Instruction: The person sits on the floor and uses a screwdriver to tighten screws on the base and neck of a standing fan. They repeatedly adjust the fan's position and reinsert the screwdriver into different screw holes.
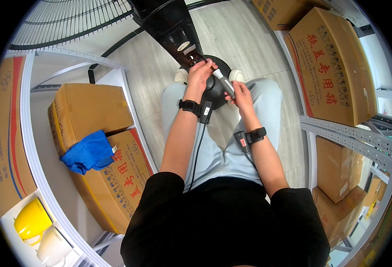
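Note:
A tall black fan (167,31) stands in front of me, its column running down to a round black base (218,91) between my feet. My left hand (199,73) is closed at the lower end of the column's housing, fingertips pinched together beside a dark cable. What they pinch is too small to make out. In my right hand (240,95) is a slim grey-and-white screwdriver (225,82), gripped by its grey end. Its white end points up and left, close to my left fingertips. A dark cable loop hangs just below them.
Metal shelves with cardboard boxes flank me, one box (95,109) at left and another (329,66) at right. A blue cloth (89,151) drapes over the left boxes. Yellow (33,218) and white (53,247) cups stand lower left. The fan's wire guard (71,22) is at upper left.

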Demonstrator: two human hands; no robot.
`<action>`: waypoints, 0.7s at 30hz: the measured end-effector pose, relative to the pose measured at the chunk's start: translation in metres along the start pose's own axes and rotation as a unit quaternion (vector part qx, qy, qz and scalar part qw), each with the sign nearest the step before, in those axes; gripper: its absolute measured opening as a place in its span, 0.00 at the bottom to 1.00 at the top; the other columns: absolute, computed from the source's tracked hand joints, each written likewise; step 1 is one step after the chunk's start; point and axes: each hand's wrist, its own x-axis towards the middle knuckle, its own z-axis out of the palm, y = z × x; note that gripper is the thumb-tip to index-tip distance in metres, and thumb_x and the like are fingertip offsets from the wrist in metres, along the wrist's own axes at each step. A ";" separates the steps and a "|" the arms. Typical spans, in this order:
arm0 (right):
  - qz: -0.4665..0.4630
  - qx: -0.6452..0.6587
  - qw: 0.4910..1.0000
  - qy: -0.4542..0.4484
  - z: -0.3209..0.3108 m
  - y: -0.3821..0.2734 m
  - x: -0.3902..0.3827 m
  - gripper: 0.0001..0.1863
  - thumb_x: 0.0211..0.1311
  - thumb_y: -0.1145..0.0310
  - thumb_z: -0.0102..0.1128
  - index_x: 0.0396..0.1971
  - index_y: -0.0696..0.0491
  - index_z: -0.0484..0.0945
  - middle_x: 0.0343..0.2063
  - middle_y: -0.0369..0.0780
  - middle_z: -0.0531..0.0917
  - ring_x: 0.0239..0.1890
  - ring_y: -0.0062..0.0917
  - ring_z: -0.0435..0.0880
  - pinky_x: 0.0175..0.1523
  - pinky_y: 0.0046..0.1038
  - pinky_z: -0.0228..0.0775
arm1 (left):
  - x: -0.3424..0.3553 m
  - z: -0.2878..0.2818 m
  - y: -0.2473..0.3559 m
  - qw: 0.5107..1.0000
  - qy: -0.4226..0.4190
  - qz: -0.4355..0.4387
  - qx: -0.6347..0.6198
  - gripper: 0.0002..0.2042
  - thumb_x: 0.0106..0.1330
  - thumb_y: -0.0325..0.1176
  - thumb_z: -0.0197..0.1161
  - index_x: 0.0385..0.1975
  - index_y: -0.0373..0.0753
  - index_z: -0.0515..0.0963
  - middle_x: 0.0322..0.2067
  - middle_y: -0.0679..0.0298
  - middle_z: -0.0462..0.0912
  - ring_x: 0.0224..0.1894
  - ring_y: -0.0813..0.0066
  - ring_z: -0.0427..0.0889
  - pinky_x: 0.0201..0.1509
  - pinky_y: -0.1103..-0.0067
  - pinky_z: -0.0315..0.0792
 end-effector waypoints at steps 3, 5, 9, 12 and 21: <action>0.046 0.042 0.997 -0.042 -0.005 -0.004 0.002 0.21 0.65 0.56 0.58 0.49 0.57 0.72 0.30 0.38 0.81 0.26 0.17 0.82 0.25 0.16 0.66 | -0.004 0.000 0.003 0.998 -0.040 -0.018 -0.053 0.13 0.61 0.28 0.64 0.45 0.32 0.74 0.41 0.55 0.82 0.45 0.67 0.82 0.50 0.78 0.73; 0.019 0.012 0.999 -0.034 0.000 -0.004 0.001 0.21 0.65 0.56 0.57 0.49 0.57 0.73 0.28 0.36 0.81 0.25 0.17 0.81 0.25 0.16 0.66 | -0.003 -0.001 0.003 0.999 -0.026 -0.018 -0.029 0.14 0.62 0.28 0.63 0.46 0.31 0.74 0.42 0.55 0.82 0.46 0.66 0.82 0.51 0.78 0.71; -0.134 -0.122 0.983 0.033 0.008 0.006 0.000 0.21 0.65 0.55 0.57 0.47 0.57 0.73 0.25 0.34 0.79 0.22 0.15 0.79 0.25 0.16 0.66 | -0.003 0.000 0.000 1.000 0.013 -0.004 0.025 0.14 0.62 0.28 0.63 0.45 0.31 0.74 0.42 0.55 0.82 0.46 0.67 0.82 0.49 0.79 0.72; -0.103 -0.093 0.990 0.035 0.005 0.003 0.001 0.21 0.65 0.55 0.57 0.48 0.57 0.73 0.25 0.33 0.79 0.21 0.15 0.79 0.25 0.16 0.66 | -0.001 0.000 0.001 0.999 0.014 0.004 0.041 0.14 0.62 0.28 0.63 0.46 0.31 0.74 0.42 0.54 0.82 0.46 0.66 0.82 0.48 0.79 0.72; 0.005 -0.024 1.000 -0.018 0.010 -0.003 -0.003 0.24 0.61 0.57 0.62 0.51 0.56 0.72 0.28 0.35 0.81 0.27 0.15 0.80 0.26 0.16 0.68 | -0.001 0.002 0.002 0.999 0.020 0.000 -0.031 0.14 0.63 0.25 0.61 0.47 0.28 0.71 0.44 0.48 0.80 0.49 0.59 0.81 0.53 0.75 0.73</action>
